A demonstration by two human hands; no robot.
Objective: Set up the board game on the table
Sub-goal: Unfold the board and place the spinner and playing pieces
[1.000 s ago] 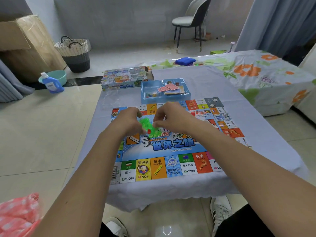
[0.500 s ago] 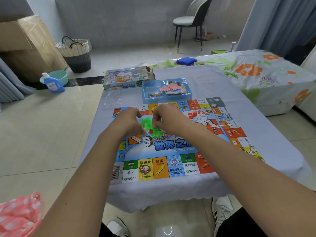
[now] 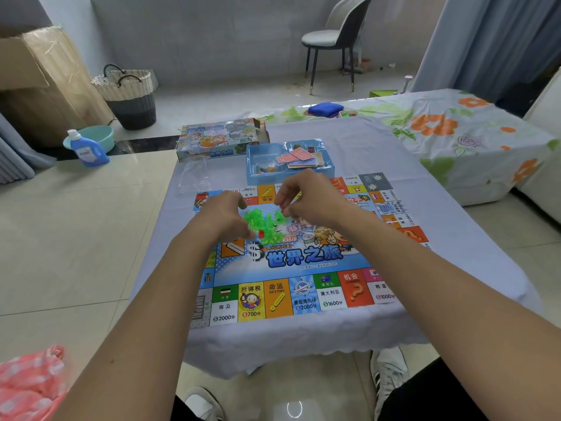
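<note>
Pink checked cloth [image 3: 28, 387] bunches at the lower left corner, at about eight o'clock from the board. Up at ten o'clock a blue detergent bottle [image 3: 86, 150] stands on the floor before a teal basin [image 3: 95, 136], with a woven basket [image 3: 129, 94] behind them. The game box lid [image 3: 217, 139] lies at the far left of the worktop [image 3: 364, 141], which wears a pale cloth. The left hand [image 3: 224, 215] hovers over the game board [image 3: 291, 259], fingers curled down at the edge of a heap of green plastic pieces [image 3: 262, 221]; whether it grips any of them I cannot tell. A small red piece [image 3: 261, 235] sits at the heap's six o'clock. The right hand [image 3: 309, 199] is just beside the left, a narrow gap between them, its fingertips pinched together over the heap, seemingly on a green piece. At twelve o'clock from the hands the blue tray [image 3: 290, 174] touches the board's far edge and holds red-backed cards [image 3: 299, 154]. A grey chair [image 3: 337, 38] stands far behind. At two o'clock a bed with a flowered sheet [image 3: 455, 132] carries a blue cloth [image 3: 324, 109].
</note>
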